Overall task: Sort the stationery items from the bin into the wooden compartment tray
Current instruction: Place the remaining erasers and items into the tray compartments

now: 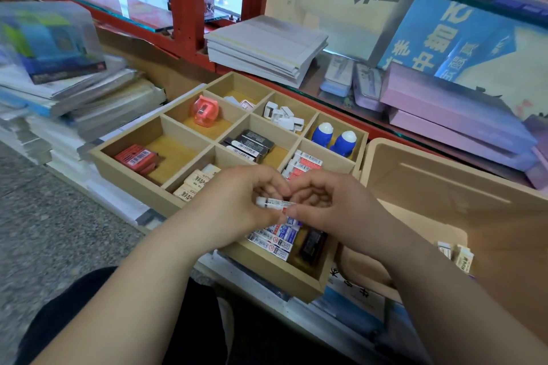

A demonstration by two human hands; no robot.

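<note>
- Right now your left hand (237,201) and right hand (332,204) meet above the near part of the wooden compartment tray (130,175), both pinching one small white tube (274,202) that lies level between your fingertips.
- Your left fingers close on the capped end of the tube, your right fingers on the other end.
- Directly below your hands, a near compartment holds white-and-blue packets (275,238) with a dark case (311,244) beside them.
- Left of your hands sit cream erasers (192,184) in their own compartment; beyond them lies a red box (136,156).
- Farther back you can see black boxes (252,144), a pink sharpener (205,112), white clips (284,115) and two blue-and-white items (335,135), each kind in a separate compartment.
- Red-and-white packets (305,164) fill the compartment just behind your right hand.
- To your right stands the beige bin (444,187), touching the tray, with a few boxed erasers (456,255) left on its floor.
</note>
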